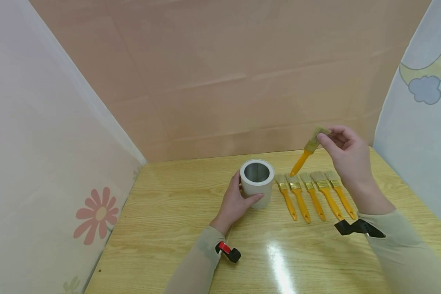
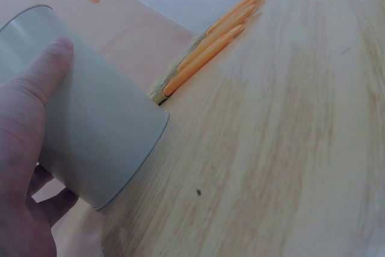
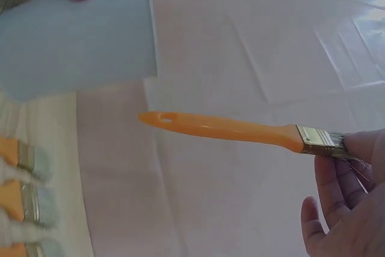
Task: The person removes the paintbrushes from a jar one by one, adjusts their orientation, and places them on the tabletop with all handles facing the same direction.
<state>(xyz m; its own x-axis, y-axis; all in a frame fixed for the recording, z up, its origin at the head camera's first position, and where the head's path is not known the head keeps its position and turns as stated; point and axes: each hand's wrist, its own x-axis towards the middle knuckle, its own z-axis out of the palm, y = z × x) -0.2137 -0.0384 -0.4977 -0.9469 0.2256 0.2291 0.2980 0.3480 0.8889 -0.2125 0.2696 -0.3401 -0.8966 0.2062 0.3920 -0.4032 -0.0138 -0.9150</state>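
My left hand [image 1: 237, 202] grips a round white can [image 1: 259, 196] from its left side, thumb across the front and fingers behind. The can stands upright on the table, its open mouth facing up with a bare metal inside. Up in the air to the right, my right hand [image 1: 349, 151] pinches a paintbrush [image 3: 228, 129] by its bristles. Its orange handle points down and left, toward the can, with the handle's end apart from it. In the right wrist view the thumb and fingertips cover part of the bristles.
A row of several orange-handled paintbrushes [image 1: 301, 204] lies right of the can, bristles toward the back. The wooden table [image 1: 176, 220] meets a brown sheet [image 1: 224, 102] behind, with pale patterned sheets on the left [image 1: 59, 143] and right [image 1: 419, 155].
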